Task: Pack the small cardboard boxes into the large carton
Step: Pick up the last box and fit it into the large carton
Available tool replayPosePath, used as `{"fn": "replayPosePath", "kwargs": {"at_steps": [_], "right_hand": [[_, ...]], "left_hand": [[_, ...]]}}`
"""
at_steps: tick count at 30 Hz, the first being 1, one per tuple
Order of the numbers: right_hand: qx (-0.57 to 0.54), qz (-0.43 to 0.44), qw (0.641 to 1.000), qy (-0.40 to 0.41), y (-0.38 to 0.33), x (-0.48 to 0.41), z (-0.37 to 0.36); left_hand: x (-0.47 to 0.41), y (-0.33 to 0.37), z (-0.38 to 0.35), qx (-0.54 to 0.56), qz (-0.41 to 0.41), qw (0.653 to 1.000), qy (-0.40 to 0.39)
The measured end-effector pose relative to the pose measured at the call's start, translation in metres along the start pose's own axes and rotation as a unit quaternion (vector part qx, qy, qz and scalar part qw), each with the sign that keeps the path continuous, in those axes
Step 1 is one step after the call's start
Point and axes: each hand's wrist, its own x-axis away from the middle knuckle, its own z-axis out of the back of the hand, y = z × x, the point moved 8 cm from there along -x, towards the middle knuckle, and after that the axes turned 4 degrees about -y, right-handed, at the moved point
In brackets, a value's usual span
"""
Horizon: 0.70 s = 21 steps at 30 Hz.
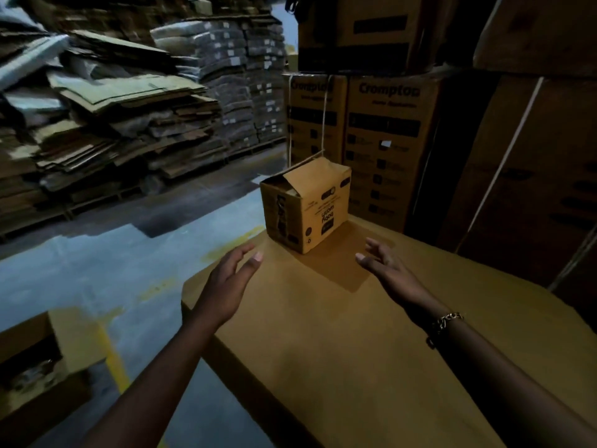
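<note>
On far end of brown flat cardboard surface (pixel 339 350): small cardboard box (pixel 305 205), one top flap up, upright | left hand (pixel 226 286) spread open, empty, short of box | right hand (pixel 387 270) likewise open, empty | open carton (pixel 38 357) on floor, lower left, well apart.

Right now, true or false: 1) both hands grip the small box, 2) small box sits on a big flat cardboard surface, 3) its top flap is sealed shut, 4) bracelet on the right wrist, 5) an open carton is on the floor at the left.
1) False. The left hand and right hand are open, short of the small box and not touching it.
2) True. It stands on the flat cardboard surface.
3) False. The top flap is lifted, leaving a gap at the left.
4) True. A chain bracelet is there.
5) True. The open carton sits there.
</note>
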Motion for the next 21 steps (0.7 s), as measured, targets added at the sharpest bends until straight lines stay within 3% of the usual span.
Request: {"fn": "replayPosePath", "kwargs": {"at_steps": [5,21], "right_hand": [[-0.011,-0.006,0.999,0.047,-0.008,-0.053,-0.002],[-0.062,-0.064,0.992,0.093,-0.002,-0.240,-0.040]], "left_hand": [[-0.077,-0.004,-0.001,0.017,-0.028,0.998,-0.045],[-0.321,-0.056,0.015,0.053,-0.016,0.995,-0.081]]}}
